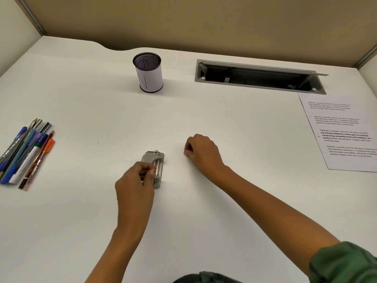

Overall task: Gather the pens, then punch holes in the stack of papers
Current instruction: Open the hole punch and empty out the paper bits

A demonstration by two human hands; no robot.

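Though well apart: pens, cup, papers.

I see my left hand curled, fingertips pinched together; my right hand rests in a loose fist, farther right.

My white desk carries a few things. The pens lie bunched at the far left edge. A mesh cup wrapped in white paper stands upright near the back. The punch sits in the middle, under my left hand. My right hand rests curled just beside it. The papers lie at the right edge, below an open cable slot.
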